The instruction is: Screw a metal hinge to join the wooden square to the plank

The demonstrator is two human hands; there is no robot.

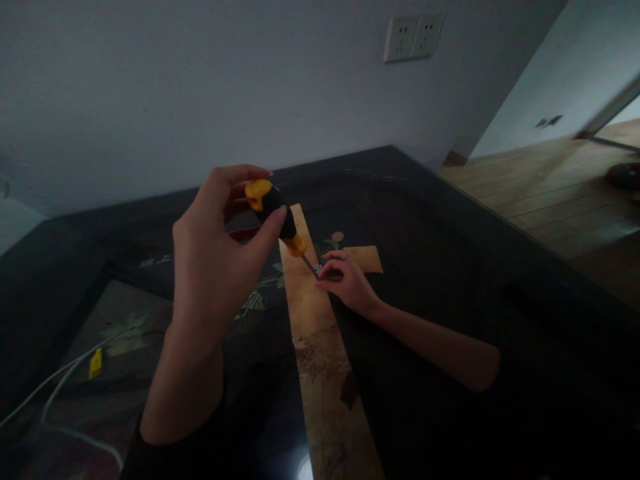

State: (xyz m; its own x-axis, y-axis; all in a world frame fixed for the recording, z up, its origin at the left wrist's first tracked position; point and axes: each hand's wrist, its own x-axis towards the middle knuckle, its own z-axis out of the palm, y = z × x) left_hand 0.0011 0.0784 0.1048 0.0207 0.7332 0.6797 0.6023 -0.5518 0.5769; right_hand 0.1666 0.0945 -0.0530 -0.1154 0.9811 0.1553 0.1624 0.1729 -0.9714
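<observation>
My left hand (pixel 207 250) is closed around the yellow and black handle of a screwdriver (pixel 277 208). The screwdriver slants down to the right, and its shaft tip meets a small metal piece (pixel 317 268) on a long wooden board (pixel 311 313). At that spot the fingers of my right hand (pixel 354 287) pinch the metal piece against the board; its exact kind is too small to make out. A short wooden block (pixel 365 259) lies just beyond my right hand, with a small round disc (pixel 337 237) near it.
The dark tabletop (pixel 425 233) has a raised edge by the wall. Left of the board lie some thin metal items (pixel 250 303), a white cable (pixel 75 363) and a yellow tag (pixel 96 363). A double wall socket (pixel 414 37) is above; wooden floor (pixel 550 173) shows at right.
</observation>
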